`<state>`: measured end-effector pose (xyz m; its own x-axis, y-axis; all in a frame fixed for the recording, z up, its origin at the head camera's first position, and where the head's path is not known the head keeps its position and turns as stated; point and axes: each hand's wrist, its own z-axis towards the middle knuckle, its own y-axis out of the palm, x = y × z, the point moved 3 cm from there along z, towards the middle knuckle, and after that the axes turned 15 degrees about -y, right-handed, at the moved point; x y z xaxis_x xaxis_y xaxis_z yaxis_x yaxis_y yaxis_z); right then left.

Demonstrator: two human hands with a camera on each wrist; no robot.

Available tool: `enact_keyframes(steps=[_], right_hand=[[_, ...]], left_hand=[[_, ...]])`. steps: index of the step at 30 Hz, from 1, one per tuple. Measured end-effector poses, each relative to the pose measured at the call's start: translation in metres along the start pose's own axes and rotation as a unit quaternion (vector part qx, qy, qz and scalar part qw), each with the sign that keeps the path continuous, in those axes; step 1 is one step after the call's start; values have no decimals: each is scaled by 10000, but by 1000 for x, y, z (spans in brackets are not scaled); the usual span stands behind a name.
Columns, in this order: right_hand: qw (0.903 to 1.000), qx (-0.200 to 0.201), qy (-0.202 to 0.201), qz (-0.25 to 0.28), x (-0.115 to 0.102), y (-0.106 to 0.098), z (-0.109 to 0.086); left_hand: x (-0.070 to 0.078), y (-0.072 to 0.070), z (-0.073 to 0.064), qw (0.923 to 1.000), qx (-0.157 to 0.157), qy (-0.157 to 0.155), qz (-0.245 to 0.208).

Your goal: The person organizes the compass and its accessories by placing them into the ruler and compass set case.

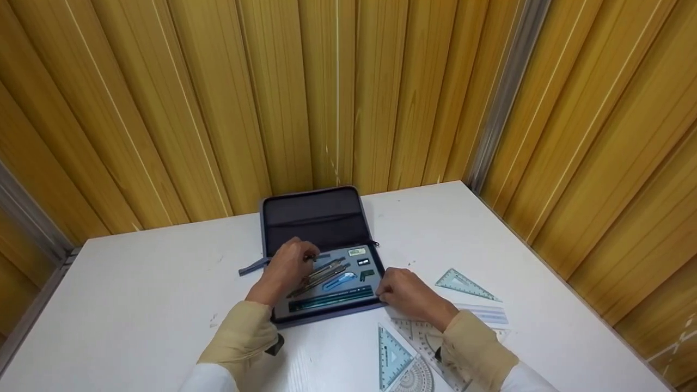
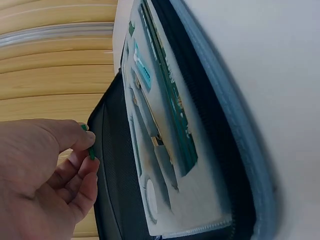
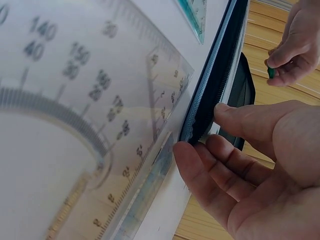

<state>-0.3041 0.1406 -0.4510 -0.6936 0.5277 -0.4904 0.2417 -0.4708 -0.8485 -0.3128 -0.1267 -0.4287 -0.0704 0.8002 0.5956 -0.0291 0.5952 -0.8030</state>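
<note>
The left hand [image 1: 283,271] pinches a small slim green piece [image 2: 91,151] above the open dark-blue fabric zip case [image 1: 313,207], whose corner the right hand [image 1: 408,294] grips; this looks like fitting or removing that piece, probably next needing precise alignment or a clear lift.

Partitioned booth set up for desk work; home, school or office, cannot tell. Yellow-brown, wood-patterned wall panels [image 1: 326,98] rise behind far and right edges of smooth white tabletop [image 1: 163,288]. Grey metal posts [image 1: 507,92] by both far corners. Pale-blue plastic set squares [image 1: 385,338] toward right edge; dark-blue zipped stationery case [image 1: 313,206] at far edge, open.
</note>
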Motion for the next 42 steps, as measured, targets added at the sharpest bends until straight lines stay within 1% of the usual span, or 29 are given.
enact_keyframes(steps=[3, 6, 8, 11, 16, 20, 23, 26, 31, 38, 42], right_hand=[[9999, 73, -122, -57, -1, -2, -1], [9998, 120, -158, -81, -1, -2, -2], [9999, 109, -103, -76, -1, -2, -2], [9999, 64, -51, -70, -2, -1, 0], [9999, 22, -111, -100, -3, 1, 2], [9998, 30, -122, -124, -3, 0, 1], [9999, 39, -100, -132, -3, 0, 0], [9999, 23, -51, -135, -2, 0, -1], [10000, -23, -2, -83, -2, 1, -1], [9999, 3, -76, -90, -2, 0, -1], [9999, -20, -74, -128, -2, -1, -1]], left_hand=[[4, 5, 8, 10000, 2, 57, 48], [9, 10, 16, 9998, 17, 155, 120], [11, 12, 21, 9997, 9, 204, 162], [10, 15, 26, 9992, 101, 342, 169], [7, 18, 32, 9987, 260, 342, 266], [9, 24, 37, 9989, 219, 290, 304], [11, 28, 40, 9992, 135, 212, 309], [13, 31, 43, 9990, 106, 229, 376], [11, 34, 46, 9983, 69, 184, 550], [10, 34, 48, 9978, -70, 84, 660], [11, 34, 49, 9978, -45, 156, 638]])
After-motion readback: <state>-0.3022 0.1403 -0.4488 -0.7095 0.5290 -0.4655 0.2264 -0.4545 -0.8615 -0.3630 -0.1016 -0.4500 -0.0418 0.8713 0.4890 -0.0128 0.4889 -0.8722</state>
